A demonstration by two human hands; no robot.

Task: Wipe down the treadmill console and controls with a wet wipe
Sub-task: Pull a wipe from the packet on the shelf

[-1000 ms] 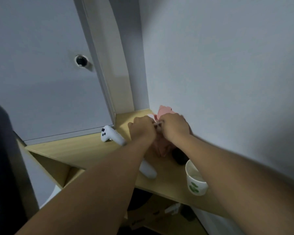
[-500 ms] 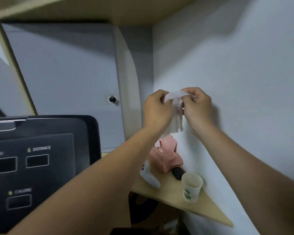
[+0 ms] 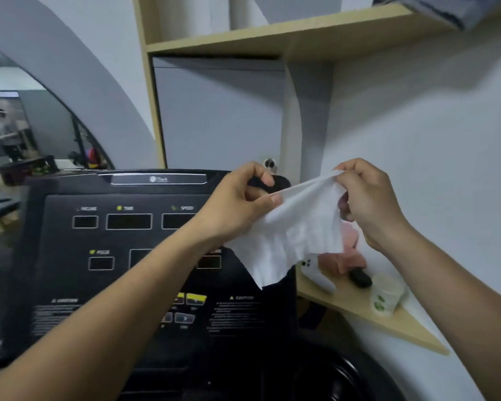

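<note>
- Wipe [image 3: 295, 227] hung spread between your two grips, in the air before the right edge of the console [image 3: 113, 256], apparently touching neither it nor the shelf [image 3: 411, 328] below.
- It looked thin, limp and very light: the top edge was pulled taut, while the rest draped in soft folds to a loose lower corner.
- Being wet, it would likely cling to itself and to skin. So thin a sheet could also tear under a hard pull, so a gentle stretch seemed enough.
- The best hold, I judge, was along the top edge near its two ends, where you had it. For wiping, bunching it into a pad under a flat palm would serve better.
- Your left grip [image 3: 237, 209] pinched the left end of that edge between thumb and fingers [image 3: 261, 198], with the forefinger curled loosely above.
- Your right grip [image 3: 370, 204] pinched the right end with its fingertips [image 3: 340, 173]. The other fingers curled behind the sheet, and I could not tell whether they touched it.
- Neither grip held anything but the wipe.
</note>
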